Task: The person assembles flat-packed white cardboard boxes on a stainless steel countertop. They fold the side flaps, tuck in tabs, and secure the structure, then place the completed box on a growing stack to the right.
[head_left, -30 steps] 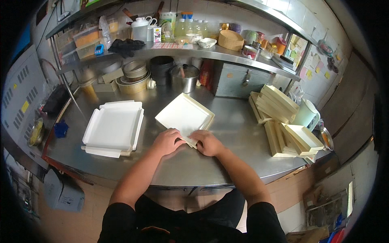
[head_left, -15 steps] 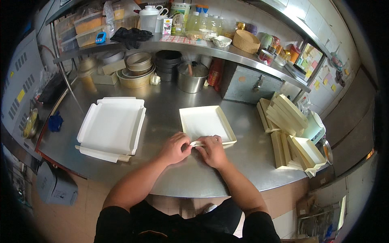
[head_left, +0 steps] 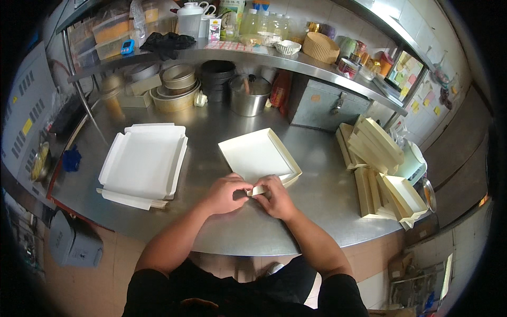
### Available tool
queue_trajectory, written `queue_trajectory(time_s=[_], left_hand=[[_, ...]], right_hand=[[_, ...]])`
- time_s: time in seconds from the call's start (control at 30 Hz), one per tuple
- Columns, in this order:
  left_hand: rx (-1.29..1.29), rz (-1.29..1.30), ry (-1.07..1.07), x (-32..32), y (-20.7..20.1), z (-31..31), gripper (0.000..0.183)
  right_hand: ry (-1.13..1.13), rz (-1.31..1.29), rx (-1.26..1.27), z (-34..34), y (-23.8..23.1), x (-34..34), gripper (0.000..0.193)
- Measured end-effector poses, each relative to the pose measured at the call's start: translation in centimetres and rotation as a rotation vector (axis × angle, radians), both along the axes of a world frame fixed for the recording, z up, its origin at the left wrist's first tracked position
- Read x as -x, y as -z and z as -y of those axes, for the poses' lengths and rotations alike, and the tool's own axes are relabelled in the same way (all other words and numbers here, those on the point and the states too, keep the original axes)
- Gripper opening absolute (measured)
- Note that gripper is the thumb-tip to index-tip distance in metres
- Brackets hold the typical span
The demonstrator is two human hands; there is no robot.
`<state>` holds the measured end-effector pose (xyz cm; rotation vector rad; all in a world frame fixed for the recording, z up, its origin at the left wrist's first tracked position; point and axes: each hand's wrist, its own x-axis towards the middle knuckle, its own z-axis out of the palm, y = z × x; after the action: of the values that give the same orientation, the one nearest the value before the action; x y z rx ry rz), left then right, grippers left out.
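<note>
A shallow cream cardboard box (head_left: 257, 151) with a white inside lies on the steel table in front of me, turned so one corner points toward me. At that near corner my left hand (head_left: 231, 194) pinches the cardboard between thumb and fingers. Close beside it, my right hand (head_left: 272, 196) grips the same corner, its fingers bent over the edge and a folded flap showing between the two hands. The box's other visible walls stand up. To the left lies a stack of flat white cardboard blanks (head_left: 145, 161) with creased edge flaps.
Folded cream boxes (head_left: 369, 153) are piled at the right, by a pale green scale (head_left: 412, 162). Pots (head_left: 250, 96), round pans (head_left: 179, 87) and a grey metal case (head_left: 327, 103) stand along the back under a loaded shelf (head_left: 237, 55). A blue cloth (head_left: 72, 159) lies far left.
The box has turned on the table, bringing a corner toward me. Both hands stay on its near edge and now pinch that corner.
</note>
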<state>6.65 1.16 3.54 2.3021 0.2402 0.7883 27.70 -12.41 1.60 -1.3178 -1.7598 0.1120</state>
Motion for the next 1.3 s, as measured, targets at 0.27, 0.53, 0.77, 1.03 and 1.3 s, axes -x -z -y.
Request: queue_trajectory(time_s=[0.27,0.53,0.77,1.03,1.3], left_hand=[[0.125,-0.206,0.077,0.7,-0.1,-1.6,0.050],[0.376,-0.291,0.111,1.1,-0.2,-2.2,0.056],[0.288,-0.377,0.088,1.2,-1.4,-0.3,0.058],[0.218,-0.295,0.033,1.5,-0.3,0.6,0.047],[-0.286,-0.413,0.135,2.2,-0.7,-1.1,0.027]], right_hand=[[-0.071,0.093,0.081,0.1,-0.8,0.5,0.041],[-0.126,0.124,0.084,0.2,-0.9,0.6,0.043],[-0.154,0.112,0.256,0.6,-1.2,0.8,0.043],[-0.225,0.186,0.196,0.8,-1.2,-0.1,0.014],[-0.345,0.191,0.330,1.1,-3.0,0.3,0.015]])
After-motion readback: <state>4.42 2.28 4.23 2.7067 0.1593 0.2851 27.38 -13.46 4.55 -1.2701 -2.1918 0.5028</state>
